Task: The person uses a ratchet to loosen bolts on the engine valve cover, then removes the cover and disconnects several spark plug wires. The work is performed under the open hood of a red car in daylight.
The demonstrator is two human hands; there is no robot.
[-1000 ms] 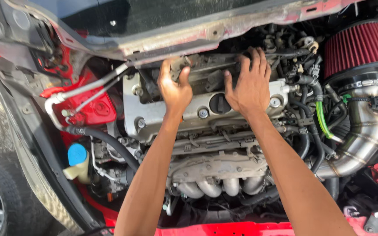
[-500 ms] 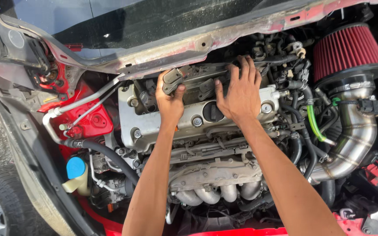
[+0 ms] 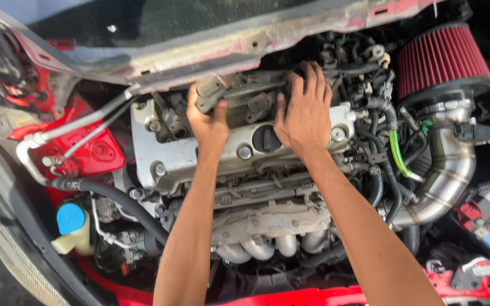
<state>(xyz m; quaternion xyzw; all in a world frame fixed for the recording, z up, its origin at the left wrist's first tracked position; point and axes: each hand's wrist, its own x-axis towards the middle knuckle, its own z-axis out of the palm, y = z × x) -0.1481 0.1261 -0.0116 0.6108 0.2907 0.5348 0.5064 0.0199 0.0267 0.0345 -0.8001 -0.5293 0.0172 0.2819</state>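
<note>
Both hands hold at the rear of the engine top; little has shifted in the last second.

Nearest us, the exhaust manifold (image 3: 267,241) sits untouched. On the silver valve cover (image 3: 199,156), our left hand (image 3: 208,122) remains clenched round a grey coil pack (image 3: 210,90) at the cover's rear edge, as before. Our right hand (image 3: 304,113) has slid slightly back, fingers spread flat, grasping nothing. We judge the coil not yet lifted free. Beyond lie the red air filter (image 3: 440,59) and raised bonnet edge (image 3: 245,45).
</note>
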